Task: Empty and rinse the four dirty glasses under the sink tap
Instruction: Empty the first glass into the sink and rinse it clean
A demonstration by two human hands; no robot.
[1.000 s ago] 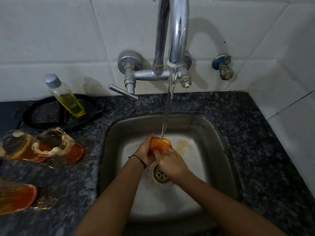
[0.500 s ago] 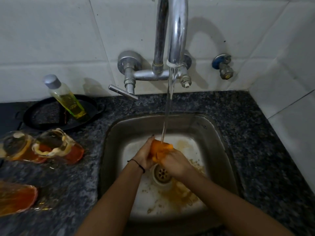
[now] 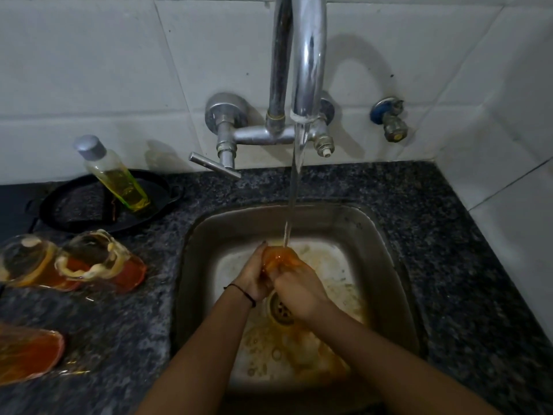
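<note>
An orange-tinted glass (image 3: 279, 258) is under the running water from the steel tap (image 3: 308, 70), low over the sink (image 3: 380, 265). My left hand (image 3: 254, 277) grips its left side and my right hand (image 3: 296, 290) grips it from the front right. Both hands cover most of the glass. Three more dirty glasses stand on the counter at the left: one with a whitish crust on its rim (image 3: 101, 262), one beside it (image 3: 28, 262), and one at the lower left edge (image 3: 28, 353).
A bottle of yellow liquid (image 3: 116, 175) leans in a black pan (image 3: 74, 205) at the back left. Orange residue lies around the sink drain (image 3: 281, 310). The tap lever (image 3: 214, 165) sticks out to the left. Dark granite counter (image 3: 466, 265) surrounds the sink, with a tiled wall on the right.
Orange, gritty liquid has spread over the sink floor near the drain. The glass has turned slightly in my hands under the stream.
</note>
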